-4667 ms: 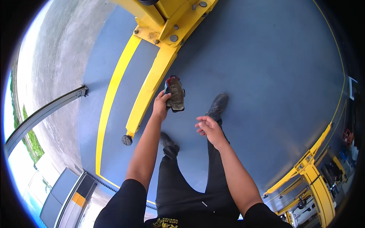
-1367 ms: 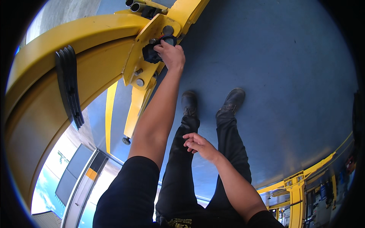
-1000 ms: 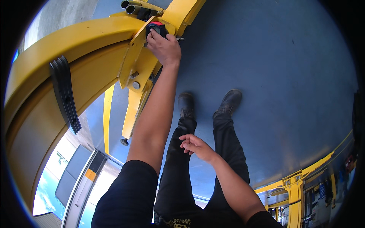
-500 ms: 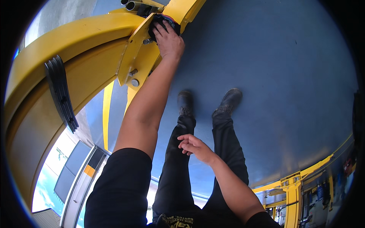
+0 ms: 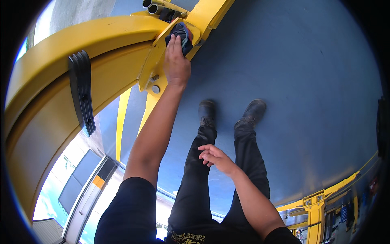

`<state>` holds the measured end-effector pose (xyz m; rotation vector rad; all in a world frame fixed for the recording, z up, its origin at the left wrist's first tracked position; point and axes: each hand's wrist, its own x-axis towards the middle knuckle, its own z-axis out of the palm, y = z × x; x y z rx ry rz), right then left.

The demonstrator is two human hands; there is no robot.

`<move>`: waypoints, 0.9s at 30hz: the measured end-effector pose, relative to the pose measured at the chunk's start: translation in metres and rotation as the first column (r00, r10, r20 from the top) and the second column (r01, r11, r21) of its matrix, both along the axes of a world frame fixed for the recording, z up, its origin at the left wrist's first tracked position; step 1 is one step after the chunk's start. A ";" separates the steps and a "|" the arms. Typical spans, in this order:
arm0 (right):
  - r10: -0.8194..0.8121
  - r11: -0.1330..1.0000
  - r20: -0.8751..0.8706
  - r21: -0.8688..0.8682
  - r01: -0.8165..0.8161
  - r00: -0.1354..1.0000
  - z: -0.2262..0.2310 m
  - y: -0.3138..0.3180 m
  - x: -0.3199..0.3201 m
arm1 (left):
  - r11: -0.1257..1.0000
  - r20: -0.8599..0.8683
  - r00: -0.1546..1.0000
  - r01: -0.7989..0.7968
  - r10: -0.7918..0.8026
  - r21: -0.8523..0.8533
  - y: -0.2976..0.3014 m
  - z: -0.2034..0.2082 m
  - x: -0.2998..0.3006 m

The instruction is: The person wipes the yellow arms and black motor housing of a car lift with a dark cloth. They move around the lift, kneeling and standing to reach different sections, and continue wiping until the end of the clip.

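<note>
At the upper left, my left hand (image 5: 177, 70) is stretched out to a dark cloth (image 5: 181, 35) with red and light-blue edges. Its fingers press the bunched cloth against a yellow steel bracket (image 5: 148, 64) on the curved end of a yellow post (image 5: 118, 34); the thumb is hidden. My right hand (image 5: 216, 157) hangs in front of my legs, holding nothing, its fingers loosely bent and apart.
A black ribbed rubber strip (image 5: 82, 91) is fixed to the post. Two metal tubes (image 5: 155, 9) stick out beside the bracket. A yellow arm (image 5: 211, 18) extends over the blue floor (image 5: 300, 89). Another yellow frame (image 5: 314, 215) stands at the lower right.
My left hand has drawn slightly back toward me on the cloth, so more of the cloth shows. The whole view has shifted a little; my right hand keeps its pose.
</note>
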<state>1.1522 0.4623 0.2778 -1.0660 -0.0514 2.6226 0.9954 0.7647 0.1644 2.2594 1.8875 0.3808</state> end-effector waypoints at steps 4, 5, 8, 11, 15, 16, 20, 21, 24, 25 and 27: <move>-0.021 1.000 -0.008 0.002 0.021 1.000 -0.001 -0.002 0.000 | 0.940 -0.636 0.753 -0.069 -0.170 -0.333 0.023 -0.030 0.014; -0.032 0.999 -0.007 0.000 0.032 0.999 -0.001 -0.002 0.001 | 0.914 -0.680 0.700 -0.099 -0.217 -0.394 0.025 -0.039 0.022; -0.047 0.999 -0.007 -0.013 0.047 0.999 -0.001 0.001 0.002 | 0.882 -0.700 0.711 -0.286 -0.066 -0.374 0.032 -0.055 0.042; -0.050 0.999 -0.023 -0.010 0.050 0.998 0.000 0.006 0.003 | 0.833 -0.514 0.819 -0.455 0.254 -0.314 0.043 -0.063 0.059; -0.057 0.998 0.001 -0.014 0.057 0.998 -0.001 0.007 0.006 | 0.865 -0.269 0.916 -0.377 0.297 -0.330 0.037 -0.075 0.063; -0.097 0.995 -0.021 -0.003 0.096 0.995 -0.001 0.006 0.007 | 0.915 -0.279 0.933 -0.303 0.227 -0.265 0.033 -0.078 0.060; -0.073 0.997 -0.047 -0.021 0.072 0.996 -0.002 0.003 0.008 | 0.983 -0.284 0.953 0.057 -0.106 -0.175 0.027 -0.076 0.028; -0.074 0.997 -0.059 -0.010 0.073 0.996 -0.002 0.002 0.008 | 0.978 -0.286 0.946 0.106 -0.155 -0.180 0.027 -0.074 0.020; -0.029 0.999 -0.010 -0.034 0.029 1.000 -0.005 0.000 0.009 | 0.910 -0.322 0.865 0.297 -0.385 -0.289 0.018 -0.058 0.001; -0.037 0.999 0.003 -0.028 0.037 0.999 -0.005 0.000 0.011 | 0.856 -0.343 0.803 0.361 -0.487 -0.369 0.011 -0.050 -0.004; -0.014 0.999 0.068 -0.043 0.017 0.998 -0.002 -0.002 0.020 | 0.695 -0.267 0.739 0.356 -0.618 -0.625 -0.005 -0.032 -0.010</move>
